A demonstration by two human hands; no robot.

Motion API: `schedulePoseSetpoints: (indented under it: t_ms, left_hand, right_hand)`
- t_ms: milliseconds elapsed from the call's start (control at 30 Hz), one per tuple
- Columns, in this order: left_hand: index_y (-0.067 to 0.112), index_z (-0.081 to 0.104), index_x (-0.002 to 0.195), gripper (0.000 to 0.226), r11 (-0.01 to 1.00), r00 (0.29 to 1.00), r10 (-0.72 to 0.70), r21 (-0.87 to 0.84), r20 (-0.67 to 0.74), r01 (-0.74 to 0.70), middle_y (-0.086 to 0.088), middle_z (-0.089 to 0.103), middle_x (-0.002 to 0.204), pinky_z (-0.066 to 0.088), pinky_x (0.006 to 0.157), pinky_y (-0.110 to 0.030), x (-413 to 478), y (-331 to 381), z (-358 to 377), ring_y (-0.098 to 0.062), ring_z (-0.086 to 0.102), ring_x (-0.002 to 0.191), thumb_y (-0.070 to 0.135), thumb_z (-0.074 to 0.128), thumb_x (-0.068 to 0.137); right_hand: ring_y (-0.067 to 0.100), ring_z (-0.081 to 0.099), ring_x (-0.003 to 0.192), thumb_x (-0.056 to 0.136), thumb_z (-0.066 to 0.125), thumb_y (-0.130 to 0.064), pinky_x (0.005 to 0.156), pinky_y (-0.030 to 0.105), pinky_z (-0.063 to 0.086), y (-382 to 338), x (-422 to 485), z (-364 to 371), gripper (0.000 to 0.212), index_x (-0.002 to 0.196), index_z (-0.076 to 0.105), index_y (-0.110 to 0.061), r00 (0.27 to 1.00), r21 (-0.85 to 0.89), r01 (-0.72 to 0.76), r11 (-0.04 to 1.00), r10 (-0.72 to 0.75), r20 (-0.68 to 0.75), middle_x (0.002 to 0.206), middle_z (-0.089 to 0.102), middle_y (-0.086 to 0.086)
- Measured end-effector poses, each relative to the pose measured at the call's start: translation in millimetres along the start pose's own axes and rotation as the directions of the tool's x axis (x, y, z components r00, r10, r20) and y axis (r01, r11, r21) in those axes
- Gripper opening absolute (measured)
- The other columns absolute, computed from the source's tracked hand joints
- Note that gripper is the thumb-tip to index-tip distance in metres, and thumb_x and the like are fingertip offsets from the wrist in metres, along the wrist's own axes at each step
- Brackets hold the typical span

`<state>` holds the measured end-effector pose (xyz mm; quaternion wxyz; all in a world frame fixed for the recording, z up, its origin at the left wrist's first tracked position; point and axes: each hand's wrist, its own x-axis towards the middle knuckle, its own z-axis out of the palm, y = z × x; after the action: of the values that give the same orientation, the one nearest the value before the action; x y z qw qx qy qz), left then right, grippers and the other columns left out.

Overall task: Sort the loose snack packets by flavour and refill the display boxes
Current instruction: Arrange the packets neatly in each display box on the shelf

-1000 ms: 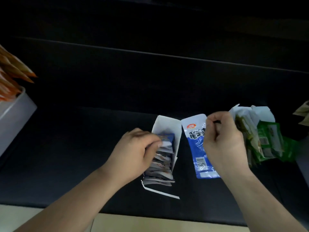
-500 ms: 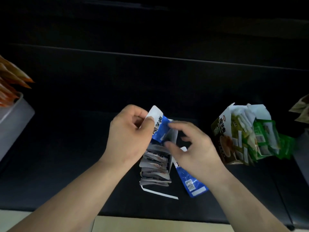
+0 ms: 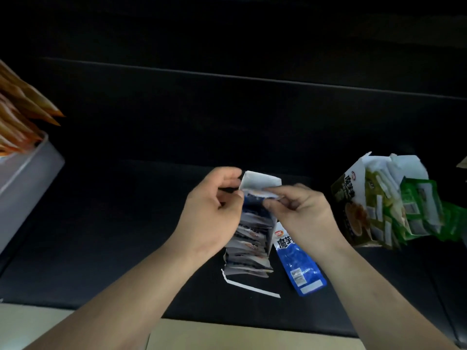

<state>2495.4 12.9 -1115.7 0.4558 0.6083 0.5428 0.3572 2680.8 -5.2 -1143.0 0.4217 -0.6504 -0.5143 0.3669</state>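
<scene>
At the middle of the black mat point(image 3: 121, 223) my left hand point(image 3: 212, 215) curls round the far left corner of the blue box point(image 3: 268, 245), fingers clamped on it. My right hand point(image 3: 303, 218) pinches the near edge of its white flap point(image 3: 260, 183) between thumb and forefinger. Blue packets point(image 3: 249, 245) stand in a row inside the box. One loose packet point(image 3: 300, 269) lies flat just right of it, partly under my right wrist. Further right a green box point(image 3: 353, 213) sits tilted, green packets point(image 3: 417, 208) spilling from it

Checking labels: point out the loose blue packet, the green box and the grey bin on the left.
blue packet point(image 3: 299, 263), head view, on its blue middle.
green box point(image 3: 352, 205), head view, on its printed side wall.
grey bin point(image 3: 30, 178), head view, on its outer side wall.
</scene>
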Motion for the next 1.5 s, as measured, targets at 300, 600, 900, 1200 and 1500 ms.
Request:
schedulePoseSetpoints:
  t_ms: [300, 600, 900, 1200, 1500]
  left_hand:
    - [0.024, 0.073, 0.115, 0.044, 0.918, 0.974, 0.210, 0.328, 0.080, -0.225, 0.021, 0.059, 0.118, 0.048, 0.081, -0.012, -14.3, -20.5, 3.6, 0.003, 0.059, 0.104, -0.005, 0.061, 0.084]
    - [0.021, 0.076, 0.110, 0.034, 0.854, 0.943, 0.315, 0.402, 0.107, -0.331, 0.015, 0.061, 0.123, 0.043, 0.072, -0.008, -26.5, -34.8, 17.9, -0.006, 0.060, 0.097, -0.001, 0.066, 0.085]
    - [0.028, 0.077, 0.107, 0.022, 0.859, 0.940, 0.332, 0.388, 0.077, -0.335, 0.022, 0.071, 0.109, 0.052, 0.096, -0.037, -17.3, -24.6, 19.4, -0.005, 0.061, 0.107, 0.028, 0.066, 0.088]
    - [0.033, 0.069, 0.117, 0.025, 0.980, 0.906, 0.192, -0.030, 0.377, -0.195, 0.012, 0.073, 0.105, 0.058, 0.085, -0.026, -24.5, 26.5, 14.3, -0.012, 0.071, 0.105, 0.034, 0.075, 0.093]
    - [0.027, 0.077, 0.111, 0.022, 0.998, 0.967, 0.013, -0.064, 0.256, 0.004, 0.010, 0.079, 0.102, 0.059, 0.091, -0.030, -11.9, 7.2, -2.5, -0.006, 0.074, 0.098, 0.025, 0.056, 0.105]
  right_hand:
    - [0.012, 0.065, 0.084, 0.086, 0.075, -0.045, 0.068, 0.031, 0.056, 46.6, -27.3, -25.7, 0.023, 0.100, 0.062, -0.032, 0.921, -0.553, -0.336, 0.762, 0.388, -0.024, 0.097, 0.066, -0.006]
    - [0.024, 0.056, 0.115, 0.066, 0.091, -0.049, 0.089, 0.038, 0.054, 88.1, -43.5, -23.7, 0.076, 0.127, 0.052, -0.028, 0.869, -0.636, -0.418, 0.649, 0.490, -0.072, 0.119, 0.053, 0.000]
    - [0.011, 0.067, 0.065, 0.094, 0.072, -0.024, 0.052, 0.021, 0.052, 34.9, -44.7, -41.0, 0.016, 0.086, 0.059, -0.022, 0.919, -0.028, -0.240, 0.970, 0.218, -0.329, 0.075, 0.069, -0.003]
    - [0.007, 0.058, 0.054, 0.093, 0.073, -0.024, 0.049, 0.022, 0.050, -66.4, -31.5, -19.2, 0.032, 0.086, 0.050, -0.002, 1.000, 0.318, 0.009, 0.948, -0.001, -0.028, 0.067, 0.061, -0.007]
    - [0.017, 0.063, 0.060, 0.088, 0.078, -0.008, 0.054, 0.030, 0.052, -49.4, -10.8, -13.0, 0.043, 0.124, 0.057, -0.019, 0.990, 0.451, -0.018, 0.893, 0.078, -0.115, 0.085, 0.071, 0.009]
